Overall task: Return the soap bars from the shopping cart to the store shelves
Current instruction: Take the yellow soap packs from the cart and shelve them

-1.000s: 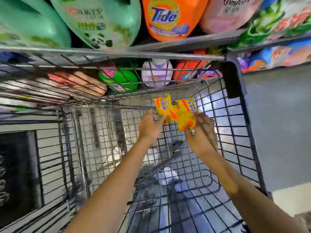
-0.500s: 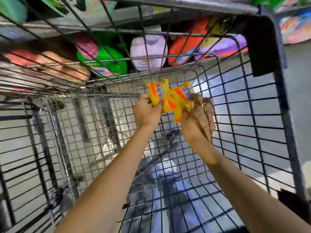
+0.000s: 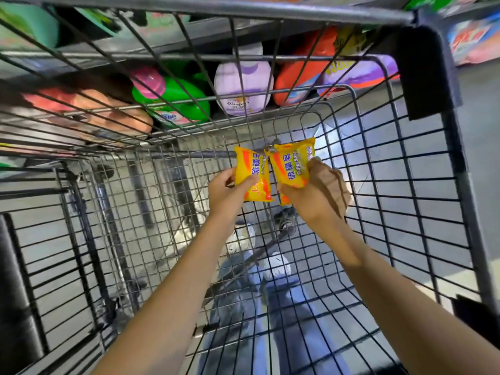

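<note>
Both hands are inside the wire basket of the shopping cart [image 3: 378, 169], each holding one yellow and orange soap packet above the cart's mesh bottom. The left hand [image 3: 230, 192] grips the left soap bar [image 3: 251, 174] by its lower half, thumb across the printed front and fingers curled behind. The right hand [image 3: 320, 194] holds the right soap bar [image 3: 290, 166] the same way, thumb on the front near the lower edge and fingertips wrapped over the packet's right side. The two packets stand roughly upright and side by side, their inner edges touching or nearly so; which, I cannot tell. Both lean slightly outward at the top.

Past the front wall of the cart, the store shelf [image 3: 189, 36] carries bottles lying with their bases towards the camera: a green bottle [image 3: 181, 104] with a pink cap, a lilac bottle [image 3: 243, 87], and an orange-red bottle [image 3: 295, 77] beside a purple pack [image 3: 359, 73]. A black corner guard [image 3: 428, 71] covers the cart's upper right corner. Through the mesh bottom, blue jeans [image 3: 284, 320] and white shoes [image 3: 276, 266] show on the grey floor [image 3: 481, 136]
</note>
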A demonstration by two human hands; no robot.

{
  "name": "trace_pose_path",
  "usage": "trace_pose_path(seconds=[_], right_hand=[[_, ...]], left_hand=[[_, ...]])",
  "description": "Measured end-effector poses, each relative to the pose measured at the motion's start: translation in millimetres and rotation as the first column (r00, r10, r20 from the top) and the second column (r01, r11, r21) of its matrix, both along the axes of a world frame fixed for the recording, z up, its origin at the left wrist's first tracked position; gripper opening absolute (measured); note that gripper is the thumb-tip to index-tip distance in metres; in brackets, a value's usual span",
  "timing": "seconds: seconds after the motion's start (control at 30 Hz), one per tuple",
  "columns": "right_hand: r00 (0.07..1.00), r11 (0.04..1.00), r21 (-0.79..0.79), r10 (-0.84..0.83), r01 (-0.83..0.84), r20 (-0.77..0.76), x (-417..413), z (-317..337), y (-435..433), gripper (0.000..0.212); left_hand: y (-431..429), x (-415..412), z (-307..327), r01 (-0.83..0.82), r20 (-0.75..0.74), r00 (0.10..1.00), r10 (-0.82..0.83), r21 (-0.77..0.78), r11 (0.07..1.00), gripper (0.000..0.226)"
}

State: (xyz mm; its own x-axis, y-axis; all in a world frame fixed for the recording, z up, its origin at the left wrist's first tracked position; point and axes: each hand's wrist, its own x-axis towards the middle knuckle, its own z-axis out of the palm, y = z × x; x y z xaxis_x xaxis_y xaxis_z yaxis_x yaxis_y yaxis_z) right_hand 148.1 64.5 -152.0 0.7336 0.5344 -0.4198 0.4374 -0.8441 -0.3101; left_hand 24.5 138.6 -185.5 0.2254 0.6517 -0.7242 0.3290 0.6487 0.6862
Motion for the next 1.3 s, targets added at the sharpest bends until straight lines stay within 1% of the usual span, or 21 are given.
trace_pose_path(seconds=[0.07,0.13,0.23,0.3,0.43,0.53,0.63,0.67,0.7,0.77,0.83,0.87,0.97,1.07,1.13,1.23,1.3], right_hand=[[1.000,1.000,0.021,-0.016,0.016,-0.026,-3.7,6.7,-3.8,0.039],[0.994,0.998,0.025,-0.053,0.056,-0.096,-5.1,19.4,-6.8,0.040],[0.960,0.981,0.134,-0.102,0.141,-0.262,-4.6,39.0,-17.3,0.028],[0.923,0.953,0.226,-0.108,0.202,-0.370,-6.2,57.9,-25.4,0.030],[0.892,0.895,0.333,-0.136,0.297,-0.430,-12.4,102.4,-47.2,0.032],[0.850,0.831,0.385,-0.181,0.402,-0.495,-17.0,133.3,-69.5,0.033],[0.832,0.763,0.452,-0.199,0.463,-0.518,-17.8,166.8,-99.6,0.028],[0.835,0.745,0.474,-0.202,0.470,-0.512,-17.7,179.2,-110.3,0.026],[0.840,0.728,0.491,-0.216,0.479,-0.498,-17.0,192.9,-122.2,0.027],[0.836,0.686,0.527,-0.231,0.503,-0.498,-14.4,218.2,-148.1,0.031],[0.818,0.630,0.560,-0.228,0.538,-0.529,-11.7,238.8,-179.4,0.026],[0.813,0.615,0.570,-0.224,0.545,-0.537,-11.2,247.5,-197.3,0.025],[0.803,0.557,0.596,-0.257,0.578,-0.538,-12.0,269.8,-256.0,0.041],[0.751,0.465,0.593,-0.341,0.657,-0.565,-13.0,278.0,-317.1,0.033],[0.720,0.411,0.592,-0.407,0.694,-0.562,-14.9,279.8,-358.3,0.033],[0.658,0.316,0.586,-0.486,0.746,-0.575,-20.4,280.8,-415.5,0.026],[0.613,0.259,0.580,-0.544,0.772,-0.573,-25.4,281.7,-449.2,0.029]], left_hand=[[-1.5,-7.0,9.6,-0.014,0.003,1.000,0.014,-0.021,1.000,0.023],[-2.5,-16.9,23.7,-0.014,0.014,1.000,0.015,-0.043,0.999,0.022],[-5.7,-33.7,46.3,-0.023,0.029,0.999,0.025,-0.079,0.997,0.030],[-8.0,-43.4,66.3,-0.035,0.040,0.998,0.039,-0.102,0.994,0.035],[-19.1,-55.7,118.9,0.024,0.105,0.994,-0.014,-0.090,0.996,0.035],[-34.0,-58.1,162.5,0.049,0.146,0.989,-0.037,-0.078,0.996,0.030],[-56.1,-56.7,205.5,0.096,0.155,0.984,-0.088,-0.045,0.994,0.046],[-64.7,-55.5,218.3,0.114,0.161,0.981,-0.108,-0.029,0.993,0.049],[-74.3,-54.0,231.6,0.132,0.173,0.977,-0.128,-0.013,0.991,0.047],[-95.9,-48.6,254.9,0.172,0.208,0.963,-0.171,0.015,0.985,0.034],[-121.8,-39.5,276.7,0.224,0.237,0.945,-0.228,0.042,0.974,0.020],[-135.8,-34.4,286.5,0.248,0.250,0.934,-0.253,0.053,0.967,0.018],[-179.0,-18.2,311.5,0.344,0.271,0.897,-0.349,0.069,0.936,0.016],[-220.2,-0.2,324.7,0.440,0.276,0.851,-0.447,0.090,0.893,0.015],[-248.5,15.5,332.3,0.504,0.286,0.812,-0.509,0.096,0.858,0.013],[-291.0,39.6,339.8,0.605,0.306,0.735,-0.605,0.108,0.789,0.010],[-318.2,55.6,340.8,0.670,0.306,0.683,-0.663,0.099,0.736,0.010]])
